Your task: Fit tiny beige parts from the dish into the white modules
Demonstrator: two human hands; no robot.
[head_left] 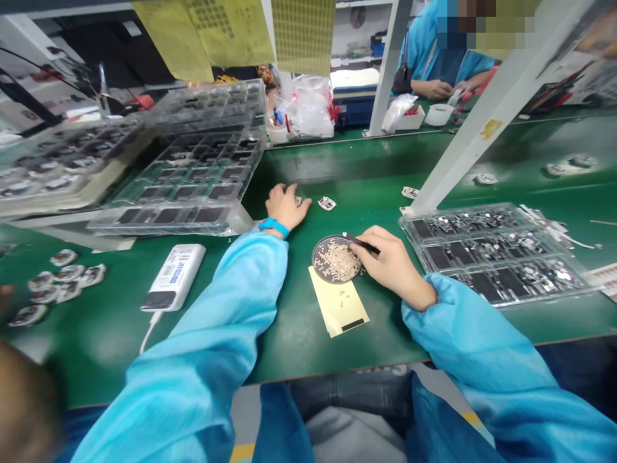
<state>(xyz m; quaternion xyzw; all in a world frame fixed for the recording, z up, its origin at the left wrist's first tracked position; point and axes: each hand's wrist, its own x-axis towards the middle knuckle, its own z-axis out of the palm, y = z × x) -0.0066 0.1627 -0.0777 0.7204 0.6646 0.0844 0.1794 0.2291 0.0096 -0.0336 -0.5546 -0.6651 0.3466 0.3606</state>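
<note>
My right hand (388, 260) is closed around dark tweezers (365, 244). Their tip reaches over the far rim of a round dark dish (315, 262) heaped with tiny beige pieces (343, 260), and a small light speck shows at the tip. Under the dish lies a yellow paper (340, 308) with a few loose pieces on it. Farther off, my left hand (284, 207) has thumb and fingers spread around a small white part (298, 200), mostly hidden by the hand. A similar white part with a dark middle (326, 203) lies just right of it.
Clear trays of dark parts (193, 173) are stacked at left; another filled tray (496, 254) lies at right. A white power bank (174, 276) with a cable and several white parts (67, 273) are left. A slanted post (482, 128) crosses at right. A co-worker's hands (441, 89) are beyond.
</note>
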